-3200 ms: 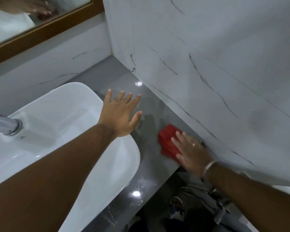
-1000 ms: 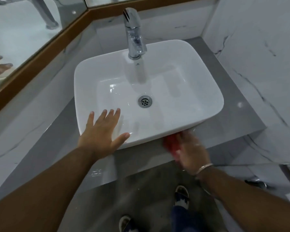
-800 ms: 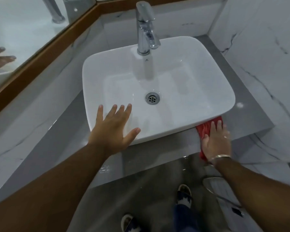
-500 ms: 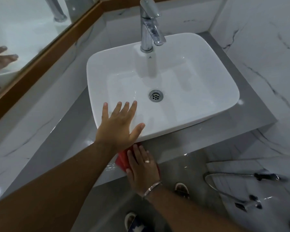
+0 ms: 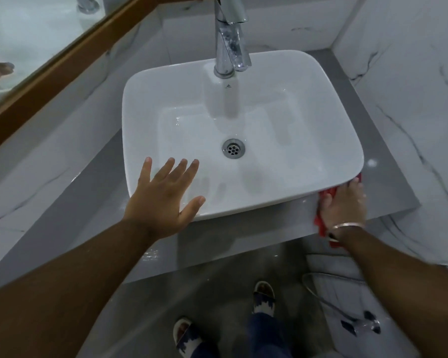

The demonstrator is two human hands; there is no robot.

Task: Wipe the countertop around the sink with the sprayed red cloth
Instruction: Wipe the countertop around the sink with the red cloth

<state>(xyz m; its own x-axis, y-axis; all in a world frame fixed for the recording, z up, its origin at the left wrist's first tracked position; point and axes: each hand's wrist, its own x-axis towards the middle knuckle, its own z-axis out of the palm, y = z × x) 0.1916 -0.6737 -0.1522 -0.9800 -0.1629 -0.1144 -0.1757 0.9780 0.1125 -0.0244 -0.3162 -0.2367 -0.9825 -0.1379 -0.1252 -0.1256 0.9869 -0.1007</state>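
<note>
A white rectangular basin [image 5: 347,140] sits on a grey countertop [image 5: 388,187]. My right hand [image 5: 344,205] presses flat on the red cloth [image 5: 321,226] at the counter's front right, just under the basin's near right corner; most of the cloth is hidden beneath the palm. My left hand [image 5: 163,200] rests with fingers spread on the basin's near left rim and holds nothing.
A chrome tap [image 5: 228,37] stands at the back of the basin, a drain [image 5: 233,148] in its middle. A wood-framed mirror [image 5: 36,29] runs along the left. White marble walls enclose the back and right. Below lie a spray hose [image 5: 347,313] and my sandalled feet [image 5: 264,293].
My right hand slid the red cloth along the counter's front strip from beside my left hand to the right corner. The left hand stayed on the basin rim.
</note>
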